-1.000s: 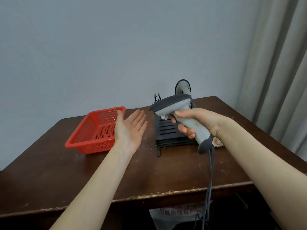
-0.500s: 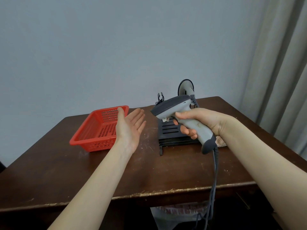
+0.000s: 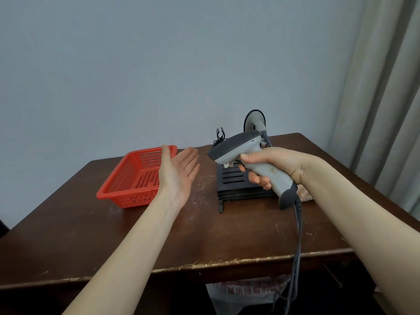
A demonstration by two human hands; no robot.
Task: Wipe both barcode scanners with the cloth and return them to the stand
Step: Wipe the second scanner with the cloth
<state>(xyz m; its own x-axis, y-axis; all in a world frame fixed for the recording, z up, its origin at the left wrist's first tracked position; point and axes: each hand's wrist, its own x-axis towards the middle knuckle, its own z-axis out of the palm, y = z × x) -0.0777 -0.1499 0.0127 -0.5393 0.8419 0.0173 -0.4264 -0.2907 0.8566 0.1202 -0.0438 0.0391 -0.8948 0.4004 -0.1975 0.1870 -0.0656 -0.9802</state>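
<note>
**One scanner in hand, no cloth on it yet**

Working across from nine o'clock to three: the red basket [image 3: 138, 178] sits on the brown table [image 3: 136, 242] at about ten o'clock and shows nothing inside. Just to its right the left hand [image 3: 178, 170] hovers above the table, flat and relaxed, palm turned up and toward the scanner, fingers spread a little. It grips nothing and touches nothing.

At the table's centre, toward twelve o'clock, stands the black slatted stand [image 3: 236, 185]. Behind it, at the far edge, the second scanner [image 3: 255, 120] is only partly visible; whether it rests in the stand cannot be told.

At about two o'clock the right hand [image 3: 279, 167] is clenched round the grey handle of the first scanner [image 3: 245, 153], lifted clear of the stand with its dark head aimed toward the open left palm. Its cable [image 3: 297, 235] hangs down past the table's front edge.

A patterned scrap just beyond the right wrist, at three o'clock, may be the cloth [image 3: 303, 194], though too little shows to be sure.

By my reading the task is near its start: neither hand holds a cloth, no wiping is under way, and both scanners have yet to be cleaned and set back.
</note>
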